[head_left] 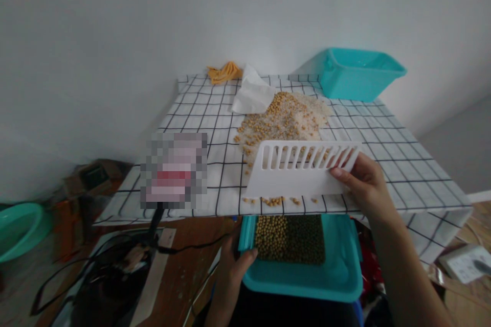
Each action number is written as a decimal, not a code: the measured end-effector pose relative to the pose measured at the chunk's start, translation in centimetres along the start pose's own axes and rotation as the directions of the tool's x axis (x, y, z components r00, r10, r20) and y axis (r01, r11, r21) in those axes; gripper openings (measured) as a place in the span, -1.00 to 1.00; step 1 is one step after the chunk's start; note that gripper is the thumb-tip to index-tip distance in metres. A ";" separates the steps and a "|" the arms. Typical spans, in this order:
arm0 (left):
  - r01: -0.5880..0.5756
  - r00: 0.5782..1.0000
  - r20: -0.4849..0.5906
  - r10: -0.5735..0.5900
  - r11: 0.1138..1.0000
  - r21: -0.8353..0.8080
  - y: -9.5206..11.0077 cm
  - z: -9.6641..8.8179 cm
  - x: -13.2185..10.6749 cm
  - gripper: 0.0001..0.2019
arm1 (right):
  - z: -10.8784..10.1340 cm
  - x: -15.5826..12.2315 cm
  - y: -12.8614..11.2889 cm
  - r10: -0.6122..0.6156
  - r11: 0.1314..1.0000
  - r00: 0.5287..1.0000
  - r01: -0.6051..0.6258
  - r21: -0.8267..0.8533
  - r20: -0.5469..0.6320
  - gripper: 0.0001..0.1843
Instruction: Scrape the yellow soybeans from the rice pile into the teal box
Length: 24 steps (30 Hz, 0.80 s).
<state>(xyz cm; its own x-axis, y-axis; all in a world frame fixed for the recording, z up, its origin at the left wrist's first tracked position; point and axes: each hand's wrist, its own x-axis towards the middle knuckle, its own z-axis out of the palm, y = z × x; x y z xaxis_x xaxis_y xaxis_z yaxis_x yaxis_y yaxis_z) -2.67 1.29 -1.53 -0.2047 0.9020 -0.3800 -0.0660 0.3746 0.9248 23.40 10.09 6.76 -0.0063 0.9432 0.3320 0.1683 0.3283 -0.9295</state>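
Note:
My right hand (pixel 364 181) grips the right end of a white slotted plastic board (pixel 295 181), thumb on the near face. The board stands tilted on the checked cloth near the table's front edge. Behind it lies a heap of yellow soybeans mixed with rice (pixel 284 117), and a few soybeans (pixel 273 201) lie in front of it. Below the edge, my left hand (pixel 233 260) is closed on the left rim of a teal bin (pixel 303 283). Inside the bin are soybeans (pixel 270 235) and dark green beans (pixel 307 240), side by side.
A second teal bin (pixel 360 76) stands at the table's back right. A white paper sheet (pixel 253 92) and a yellow cloth (pixel 225 72) lie at the back. A blurred-out object (pixel 172 171) is at the left, with a black cable. A white power strip (pixel 468 263) lies low at right.

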 end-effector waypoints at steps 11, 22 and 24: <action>-0.029 1.000 0.000 0.029 1.000 0.000 0.3 0.0 0.0 -0.49 | -0.1 0.0 0.6 0.040 0.999 0.997 -0.039 0.015 -0.069 -0.78; -0.022 0.999 -0.028 0.022 1.000 -0.001 -0.2 0.1 0.0 -0.42 | -0.3 0.0 0.8 0.049 0.999 0.994 -0.050 -0.002 -0.095 -0.78; -0.029 1.000 -0.009 0.029 0.999 0.015 -0.1 0.1 0.1 -0.43 | -0.3 0.0 0.9 0.058 0.998 0.993 -0.058 -0.001 -0.106 -0.77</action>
<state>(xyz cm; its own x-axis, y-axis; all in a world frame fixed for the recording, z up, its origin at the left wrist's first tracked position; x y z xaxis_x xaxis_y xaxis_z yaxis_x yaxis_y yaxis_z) -2.59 1.33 -1.65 -0.2155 0.9106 -0.3526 -0.0450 0.3515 0.9351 23.82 10.35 6.00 0.1079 0.9500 0.2931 0.1690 0.2730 -0.9471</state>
